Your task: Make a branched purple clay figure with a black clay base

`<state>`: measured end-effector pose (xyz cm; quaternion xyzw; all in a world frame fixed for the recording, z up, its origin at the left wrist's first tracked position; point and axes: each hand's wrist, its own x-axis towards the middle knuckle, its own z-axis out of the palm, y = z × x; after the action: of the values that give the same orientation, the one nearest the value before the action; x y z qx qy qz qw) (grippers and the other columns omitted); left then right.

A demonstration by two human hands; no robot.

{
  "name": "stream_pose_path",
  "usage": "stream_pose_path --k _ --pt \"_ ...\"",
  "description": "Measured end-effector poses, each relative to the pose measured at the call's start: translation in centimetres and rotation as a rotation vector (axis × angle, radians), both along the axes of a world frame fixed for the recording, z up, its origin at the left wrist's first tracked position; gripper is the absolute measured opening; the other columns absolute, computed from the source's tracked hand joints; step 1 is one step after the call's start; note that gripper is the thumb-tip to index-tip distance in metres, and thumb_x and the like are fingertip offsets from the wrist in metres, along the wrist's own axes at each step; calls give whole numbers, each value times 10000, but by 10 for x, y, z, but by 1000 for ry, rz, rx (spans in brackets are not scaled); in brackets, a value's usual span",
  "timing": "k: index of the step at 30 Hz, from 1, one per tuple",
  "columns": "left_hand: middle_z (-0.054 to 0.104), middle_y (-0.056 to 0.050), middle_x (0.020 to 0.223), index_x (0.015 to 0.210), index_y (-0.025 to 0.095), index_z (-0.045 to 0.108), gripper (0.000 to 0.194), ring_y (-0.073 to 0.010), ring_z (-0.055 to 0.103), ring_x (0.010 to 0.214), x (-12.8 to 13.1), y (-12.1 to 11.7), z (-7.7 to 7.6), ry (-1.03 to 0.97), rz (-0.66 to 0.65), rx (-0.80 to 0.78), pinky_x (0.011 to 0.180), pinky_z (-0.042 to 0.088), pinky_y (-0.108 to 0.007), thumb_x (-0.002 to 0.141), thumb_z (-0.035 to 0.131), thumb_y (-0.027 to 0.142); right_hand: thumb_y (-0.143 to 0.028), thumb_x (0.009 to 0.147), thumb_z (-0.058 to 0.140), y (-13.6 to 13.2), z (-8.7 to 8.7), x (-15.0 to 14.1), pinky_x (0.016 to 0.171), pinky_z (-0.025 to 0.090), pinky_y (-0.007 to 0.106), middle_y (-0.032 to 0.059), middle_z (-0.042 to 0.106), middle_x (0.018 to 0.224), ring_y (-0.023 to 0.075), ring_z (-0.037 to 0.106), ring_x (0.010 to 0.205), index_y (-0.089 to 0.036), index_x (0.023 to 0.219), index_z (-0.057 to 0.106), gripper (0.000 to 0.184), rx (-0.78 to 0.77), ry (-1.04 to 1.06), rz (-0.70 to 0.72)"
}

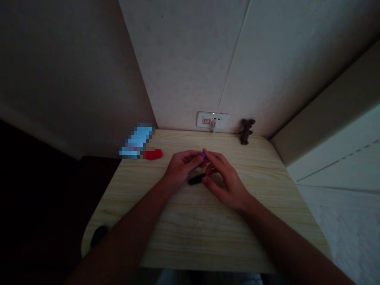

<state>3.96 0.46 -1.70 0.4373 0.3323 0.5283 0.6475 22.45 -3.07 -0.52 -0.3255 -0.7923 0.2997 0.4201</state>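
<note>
My left hand (pixel 184 166) is closed around a small purple object (pixel 202 155), pinched between thumb and fingers. Most of that object is hidden, so its kind is unclear. My right hand (pixel 224 178) is closed too, its thumb and a curled finger at one end of a short black stick-like piece (pixel 196 179), which seems gripped there just above the table. The right forefinger reaches up to the tip of the purple object. Both hands are close together over the middle of the wooden table (pixel 190 237).
A red object (pixel 153 154) lies at the back left beside a blurred-out, bright phone-like shape (pixel 137 140). A dark brown bear figure (pixel 246 132) stands at the back right. Near my left forearm is a round black item (pixel 99 236). A wall socket (pixel 212 120) sits behind the table.
</note>
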Motion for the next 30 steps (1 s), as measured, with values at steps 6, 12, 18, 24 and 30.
stream_pose_path --k 6,12,18,24,30 --pt "821 -68 916 998 162 818 433 -171 747 791 1 1 0 -31 26 -6 792 587 -293 699 956 444 -269 973 675 -1 -4 0 963 628 469 134 408 1607 250 638 1136 -382 1679 300 807 -72 77 35" --pt "803 -43 840 939 153 745 436 -167 758 748 1 0 0 -36 8 -44 773 597 -294 689 963 435 -302 989 656 0 0 1 958 625 484 136 484 1548 265 646 1152 -364 1604 446 653 -39 105 -6" --pt "785 -37 814 894 141 767 357 -139 737 751 1 -3 -1 -35 -148 -59 765 575 -256 746 932 421 -261 1014 643 5 5 2 841 633 407 117 687 1238 239 693 1049 -276 1287 712 282 36 139 -112" --pt "758 -48 796 883 124 794 359 -122 680 708 0 -3 0 -3 -192 -68 727 540 -254 781 897 452 -292 1000 692 7 7 3 722 613 358 75 727 986 199 699 847 -269 1107 810 161 72 113 -210" --pt "756 -59 787 853 127 788 375 -132 671 689 0 -3 0 27 -146 -68 715 544 -272 765 898 475 -290 985 717 6 6 3 705 617 365 71 758 946 197 704 790 -274 1139 816 184 124 107 -254"
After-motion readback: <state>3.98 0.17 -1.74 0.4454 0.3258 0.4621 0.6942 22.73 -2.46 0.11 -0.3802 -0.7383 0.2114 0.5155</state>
